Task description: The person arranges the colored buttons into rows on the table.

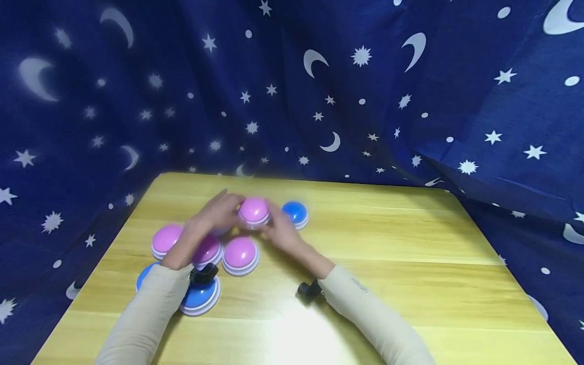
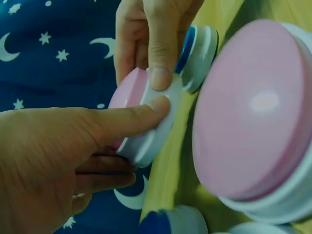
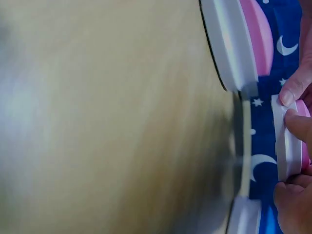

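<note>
Both hands hold one pink push button with a domed top and white base, above the far part of the table. My left hand grips its left side, and my right hand its right side. In the left wrist view, each thumb presses on the white base. The right wrist view shows the same button edge-on, with fingers at both ends. A blue button stands just right of the right hand. Another pink button sits in front of the held one.
Under and beside the left arm lie a pink button, a second pink button and a blue button. Another blue button is partly hidden by the sleeve. A dark starry cloth hangs behind the wooden table.
</note>
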Demonstrator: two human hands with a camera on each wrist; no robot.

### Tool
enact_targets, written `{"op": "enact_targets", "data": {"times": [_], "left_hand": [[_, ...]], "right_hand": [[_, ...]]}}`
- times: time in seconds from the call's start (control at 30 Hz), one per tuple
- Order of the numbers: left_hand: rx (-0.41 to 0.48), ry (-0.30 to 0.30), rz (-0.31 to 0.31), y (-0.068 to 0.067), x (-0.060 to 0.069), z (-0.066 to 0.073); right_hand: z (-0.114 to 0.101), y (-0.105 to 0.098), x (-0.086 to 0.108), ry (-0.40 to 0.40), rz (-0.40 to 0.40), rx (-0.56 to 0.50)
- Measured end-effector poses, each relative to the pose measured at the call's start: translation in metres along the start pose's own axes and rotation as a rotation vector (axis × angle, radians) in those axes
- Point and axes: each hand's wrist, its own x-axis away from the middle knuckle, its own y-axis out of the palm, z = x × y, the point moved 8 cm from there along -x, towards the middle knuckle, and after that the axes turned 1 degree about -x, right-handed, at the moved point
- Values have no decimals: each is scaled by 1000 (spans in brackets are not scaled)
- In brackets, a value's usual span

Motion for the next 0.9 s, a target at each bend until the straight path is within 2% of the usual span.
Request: {"op": "enact_targets", "data": {"times": [0.13, 0.33, 0.6, 0.77, 0.9], "left_hand": [[56, 38, 42, -4, -6, 11], [125, 46, 82, 4, -19, 25], [119, 55, 86, 19, -39, 49], [98, 91, 102, 29, -52, 66], [74, 138, 108, 38, -61, 79]], "right_hand": [[-3, -18, 3, -27, 29, -25], [7, -47, 16, -13, 79, -80], [34, -76, 36, 113, 124, -101], [46, -95, 49, 184, 151, -91], [54, -109, 57, 199, 153, -99]]}}
